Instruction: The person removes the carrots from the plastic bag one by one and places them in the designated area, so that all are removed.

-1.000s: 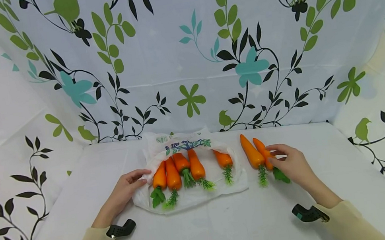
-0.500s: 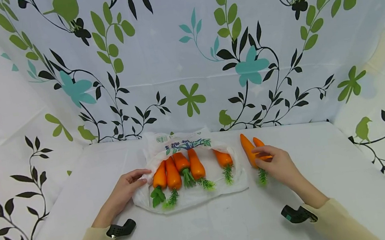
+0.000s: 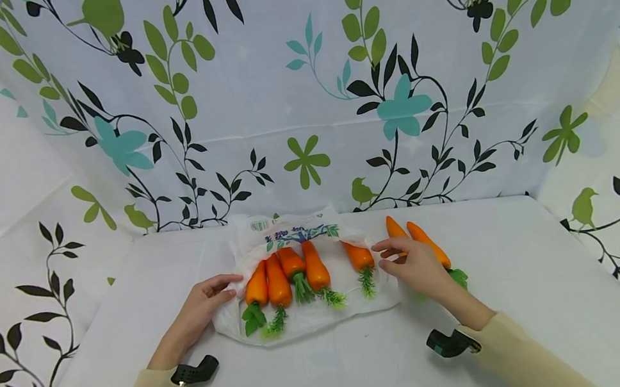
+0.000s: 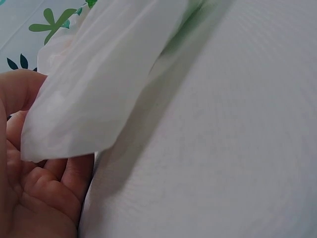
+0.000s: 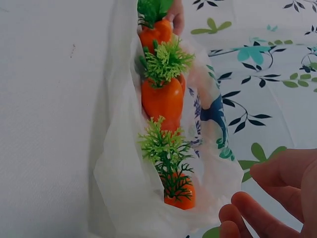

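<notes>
A white plastic bag (image 3: 314,325) lies on the table with its mouth toward me and several orange carrots with green tops inside. My left hand (image 3: 208,306) holds the bag's left edge; in the left wrist view the film (image 4: 94,94) passes between thumb and fingers. My right hand (image 3: 418,267) is at the bag's right edge, beside the rightmost carrot (image 3: 359,256), thumb and fingers apart with nothing between them. Two carrots lie outside on the right: one (image 3: 394,227) is partly hidden behind my right hand, the other (image 3: 429,244) beyond it.
The white table (image 3: 310,381) ends at a patterned curtain (image 3: 252,97) with leaves and birds, which also hangs at both sides. A black wrist camera (image 3: 195,370) sits on my left wrist, another (image 3: 453,342) on my right.
My right hand has let go of the far-right carrot and moved left past both loose carrots to the bag's right edge. The left hand has stayed on the bag.
</notes>
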Tool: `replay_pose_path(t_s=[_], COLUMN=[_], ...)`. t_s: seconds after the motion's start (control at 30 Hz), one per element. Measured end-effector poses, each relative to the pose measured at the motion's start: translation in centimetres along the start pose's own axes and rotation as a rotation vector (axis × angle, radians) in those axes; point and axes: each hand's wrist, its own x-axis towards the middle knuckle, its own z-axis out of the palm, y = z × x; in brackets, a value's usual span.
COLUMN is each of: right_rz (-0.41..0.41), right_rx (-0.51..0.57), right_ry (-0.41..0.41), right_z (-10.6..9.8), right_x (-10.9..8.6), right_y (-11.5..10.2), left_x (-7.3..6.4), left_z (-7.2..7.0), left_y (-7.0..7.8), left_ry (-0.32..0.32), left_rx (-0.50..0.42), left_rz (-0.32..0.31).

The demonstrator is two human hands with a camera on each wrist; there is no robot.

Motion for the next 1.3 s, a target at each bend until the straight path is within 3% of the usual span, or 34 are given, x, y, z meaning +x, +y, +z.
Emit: replay_pose_path(t_s=[0.97,1.3], right_rz=[-0.008,-0.025], right_rx=[0.048,0.062], right_ry=[-0.193,-0.205], right_z=[4.7,5.7], right_x=[2.7,3.3], right_y=[-1.7,-2.2], left_x=[-0.1,0.0], left_z=[0.0,0.0], left_y=[0.2,0.2], left_ry=[0.002,-0.001], left_rx=[-0.007,0.016], left_rz=[0.003,-0.006])
